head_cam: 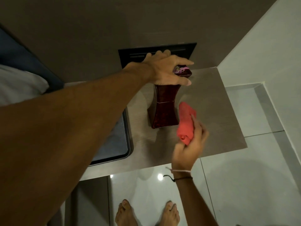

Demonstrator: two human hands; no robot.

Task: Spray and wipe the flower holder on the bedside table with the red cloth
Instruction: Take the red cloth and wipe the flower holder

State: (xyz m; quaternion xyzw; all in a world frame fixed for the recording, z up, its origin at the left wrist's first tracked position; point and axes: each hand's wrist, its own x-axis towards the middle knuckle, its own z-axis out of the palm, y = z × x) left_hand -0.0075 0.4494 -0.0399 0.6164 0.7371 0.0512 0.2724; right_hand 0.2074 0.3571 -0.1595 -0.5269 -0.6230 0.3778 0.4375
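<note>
A dark red, waisted flower holder (164,108) stands upright on the grey bedside table (216,115), near its back edge. My left hand (167,70) covers and grips its top rim, with a bit of purple flower showing under the fingers. My right hand (190,144) holds a bunched red cloth (186,123) just to the right of the holder's lower half, close to its side; whether the cloth touches it I cannot tell. No spray bottle is in view.
A dark wall panel (187,49) sits behind the holder. The bed with a white pillow (21,82) lies to the left, and a dark-rimmed tray (128,144) rests on the table's left part. Glossy white floor tiles (244,185) and my bare feet are below.
</note>
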